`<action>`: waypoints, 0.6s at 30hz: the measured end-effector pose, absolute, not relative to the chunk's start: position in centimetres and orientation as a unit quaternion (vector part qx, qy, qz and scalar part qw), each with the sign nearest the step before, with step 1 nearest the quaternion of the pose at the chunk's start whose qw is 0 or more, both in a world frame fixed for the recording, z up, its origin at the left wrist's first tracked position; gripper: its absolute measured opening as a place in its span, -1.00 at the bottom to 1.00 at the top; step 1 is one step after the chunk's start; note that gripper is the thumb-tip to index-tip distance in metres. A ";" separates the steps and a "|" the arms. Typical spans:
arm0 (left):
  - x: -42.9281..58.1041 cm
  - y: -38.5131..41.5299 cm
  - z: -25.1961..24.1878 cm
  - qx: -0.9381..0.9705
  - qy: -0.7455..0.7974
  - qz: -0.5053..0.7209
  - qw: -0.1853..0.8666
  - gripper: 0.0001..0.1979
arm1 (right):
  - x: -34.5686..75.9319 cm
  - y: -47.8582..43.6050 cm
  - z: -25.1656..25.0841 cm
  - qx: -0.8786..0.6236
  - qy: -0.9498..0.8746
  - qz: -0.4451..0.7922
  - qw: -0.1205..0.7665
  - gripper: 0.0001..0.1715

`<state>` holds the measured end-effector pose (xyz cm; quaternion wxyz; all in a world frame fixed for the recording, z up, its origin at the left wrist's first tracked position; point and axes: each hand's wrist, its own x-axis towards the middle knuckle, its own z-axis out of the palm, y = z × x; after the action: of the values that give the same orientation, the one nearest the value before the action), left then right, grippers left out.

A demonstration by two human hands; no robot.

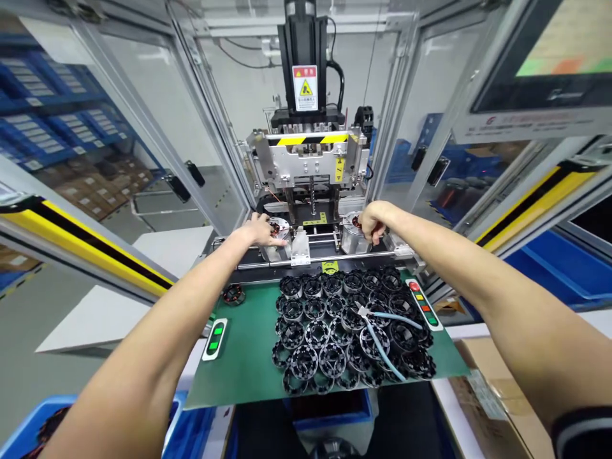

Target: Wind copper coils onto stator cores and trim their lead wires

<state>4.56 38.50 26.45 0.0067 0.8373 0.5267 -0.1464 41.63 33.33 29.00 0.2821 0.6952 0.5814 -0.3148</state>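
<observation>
Inside the machine, my left hand [259, 231] rests on the left metal cylinder fixture [277, 252], its thumb and fingers spread apart. Copper windings of a stator [275, 227] show at the top of that fixture, beside the fingers. My right hand [374, 221] is at the right metal cylinder fixture [352, 242], with its fingers curled down at the rim. Copper of another wound stator [356, 221] shows there, partly covered by the hand; the fingertips are partly hidden.
Rows of black stator cores [315, 308] cover much of the green mat [239, 357]. Blue-handled cutters [382, 338] lie on them. One wound stator [233, 294] sits at the mat's left. Button panels [215, 339] flank it. The machine head [306, 159] hangs above and behind my hands.
</observation>
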 end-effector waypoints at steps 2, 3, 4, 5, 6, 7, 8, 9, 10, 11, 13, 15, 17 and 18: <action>4.8 39.3 26.6 0.836 0.525 -0.162 0.018 0.11 | 41.7 34.1 28.6 0.691 0.575 -0.323 0.297 -0.52; 4.9 39.6 27.0 0.835 0.524 -0.166 0.021 0.14 | 41.8 34.3 28.4 0.691 0.571 -0.325 0.301 -0.55; 4.8 39.9 27.7 0.835 0.523 -0.167 0.022 0.16 | 41.8 34.5 28.3 0.691 0.568 -0.326 0.305 -0.57; 4.6 40.2 28.7 0.836 0.522 -0.166 0.020 0.17 | 41.8 34.6 28.2 0.693 0.564 -0.327 0.307 -0.60; 4.3 40.5 29.9 0.837 0.523 -0.160 0.015 0.19 | 41.8 34.6 28.0 0.695 0.561 -0.327 0.308 -0.61; 4.0 40.7 31.5 0.838 0.524 -0.152 0.007 0.20 | 41.8 34.5 28.0 0.698 0.557 -0.327 0.307 -0.61; 3.5 40.8 33.1 0.838 0.527 -0.141 -0.003 0.20 | 41.7 34.4 28.0 0.701 0.555 -0.328 0.305 -0.60; 3.0 40.7 34.8 0.838 0.529 -0.130 -0.014 0.19 | 41.6 34.2 28.0 0.704 0.553 -0.328 0.301 -0.59; 2.5 40.2 36.4 0.841 0.528 -0.118 -0.025 0.15 | 41.4 33.9 28.2 0.705 0.553 -0.329 0.296 -0.57; 1.9 39.4 37.8 0.845 0.523 -0.106 -0.033 0.11 | 41.2 33.6 28.6 0.707 0.554 -0.330 0.291 -0.56; 0.4 36.3 39.2 0.864 0.496 -0.083 -0.029 0.01 | 40.9 32.9 30.0 0.708 0.559 -0.330 0.278 -0.56; -1.5 31.6 38.3 0.887 0.454 -0.079 0.012 -0.10 | 41.0 32.4 32.4 0.710 0.566 -0.325 0.266 -0.54; -3.9 25.9 35.2 0.901 0.424 -0.084 0.050 -0.26 | 41.2 31.8 35.4 0.716 0.578 -0.308 0.244 -0.51; -5.2 23.0 33.0 0.905 0.407 -0.078 0.097 -0.33 | 41.3 31.5 37.1 0.719 0.586 -0.297 0.228 -0.48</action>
<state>-5.24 22.98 33.02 0.0970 0.9049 0.4070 -0.0779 41.27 31.49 37.08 0.2283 0.7189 0.5857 -0.2966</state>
